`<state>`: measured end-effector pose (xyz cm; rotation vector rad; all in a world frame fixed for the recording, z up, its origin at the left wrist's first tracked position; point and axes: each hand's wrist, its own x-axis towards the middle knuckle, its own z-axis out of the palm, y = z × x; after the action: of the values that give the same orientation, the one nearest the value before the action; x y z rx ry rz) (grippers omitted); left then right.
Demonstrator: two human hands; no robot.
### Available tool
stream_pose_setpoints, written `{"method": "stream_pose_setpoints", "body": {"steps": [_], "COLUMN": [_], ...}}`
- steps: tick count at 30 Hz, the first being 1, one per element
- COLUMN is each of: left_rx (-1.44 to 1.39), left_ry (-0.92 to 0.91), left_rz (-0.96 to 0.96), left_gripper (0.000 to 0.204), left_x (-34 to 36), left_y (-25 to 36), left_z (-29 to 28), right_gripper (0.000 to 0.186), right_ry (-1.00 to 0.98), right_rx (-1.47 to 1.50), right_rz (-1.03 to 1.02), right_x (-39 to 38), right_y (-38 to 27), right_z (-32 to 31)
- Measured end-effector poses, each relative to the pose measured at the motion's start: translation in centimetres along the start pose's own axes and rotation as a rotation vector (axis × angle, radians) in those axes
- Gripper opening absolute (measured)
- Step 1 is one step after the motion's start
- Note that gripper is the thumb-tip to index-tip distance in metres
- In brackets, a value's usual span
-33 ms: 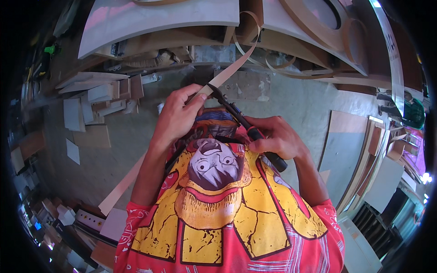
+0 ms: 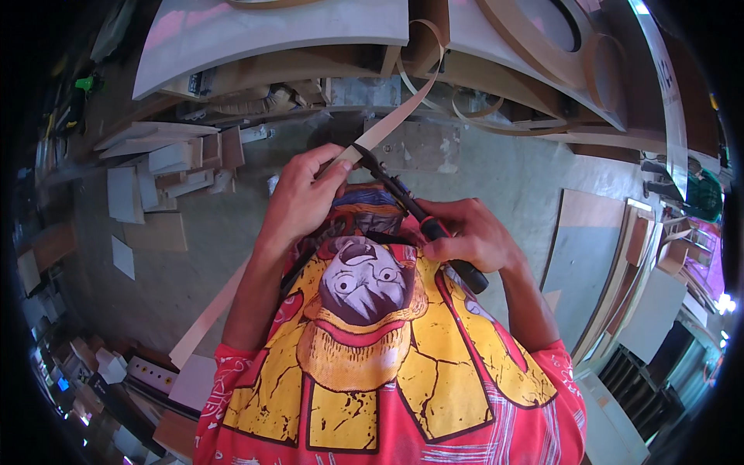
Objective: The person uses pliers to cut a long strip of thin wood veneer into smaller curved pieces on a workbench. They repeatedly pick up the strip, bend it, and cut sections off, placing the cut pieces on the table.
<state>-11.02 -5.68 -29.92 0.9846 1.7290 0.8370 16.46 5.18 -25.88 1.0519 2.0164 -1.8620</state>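
Note:
My left hand [image 2: 302,194] pinches a long tan strip of edge banding [image 2: 391,122] between thumb and fingers. The strip's free tail [image 2: 205,319] comes out below my left forearm, toward the lower left; its other end runs up and away to the bench. In my right hand [image 2: 473,236] is a pair of snips [image 2: 399,190] with dark jaws and black-and-red handles, its fingers wrapped round them. The jaws lie at the strip, right beside my left fingertips. Whether the blades are fully closed is hard to make out.
A pale-topped workbench [image 2: 279,31] spans the far side, with a large coil of banding [image 2: 535,46] at its right. Stacked board offcuts [image 2: 159,167] lie on the floor to the left. Panels [image 2: 585,240] and wood pieces lean at the right.
The strip's lower tail has shifted very slightly to the right. Both hands and the snips hold the same place.

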Motion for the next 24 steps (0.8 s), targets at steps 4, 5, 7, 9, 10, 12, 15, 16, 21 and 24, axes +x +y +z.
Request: {"method": "stream_pose_setpoints", "body": {"steps": [4,5,7,9,10,12,15,16,21,24], "left_rx": [0.014,0.01,0.0,-0.011,-0.019,-0.036,-0.055,-0.038,0.009,0.057], "left_ry": [0.019,0.029,0.031,0.025,0.023,0.022,0.031,0.031,0.038,0.059], "left_rz": [0.013,0.033,0.04,0.018,0.002,-0.033,-0.072,-0.069,-0.037,-0.01], "left_gripper": [0.021,0.021,0.021,0.02,0.02,0.019,0.019,0.019,0.019,0.019], "left_x": [0.5,0.7,0.9,0.9,0.9,0.9,0.9,0.9,1.0,0.9], "left_y": [0.6,0.1,0.0,0.2,0.5,1.1,1.5,1.5,1.4,1.3], "left_z": [0.3,0.4,0.5,0.7,0.8,0.8,0.9,0.9,1.0,0.8], "right_gripper": [0.081,0.081,0.081,0.082,0.082,0.082,0.082,0.082,0.077,0.077], "right_ry": [-0.009,0.005,0.02,0.022,0.022,0.021,0.014,0.009,-0.034,-0.037], "right_rx": [-0.029,-0.055,-0.073,-0.067,-0.051,-0.02,-0.03,-0.034,-0.008,-0.03], "right_rz": [0.011,0.008,0.014,0.028,0.033,0.044,0.045,0.053,0.097,0.087], "right_x": [0.0,0.1,0.0,-0.1,-0.1,0.0,0.0,0.0,-0.1,0.1], "right_y": [-0.4,-0.4,-0.4,-0.6,-0.7,-0.8,-0.8,-1.0,-1.4,-1.5], "right_z": [-1.7,-1.7,-1.6,-1.6,-1.6,-1.5,-1.6,-1.6,-2.0,-2.0]}}
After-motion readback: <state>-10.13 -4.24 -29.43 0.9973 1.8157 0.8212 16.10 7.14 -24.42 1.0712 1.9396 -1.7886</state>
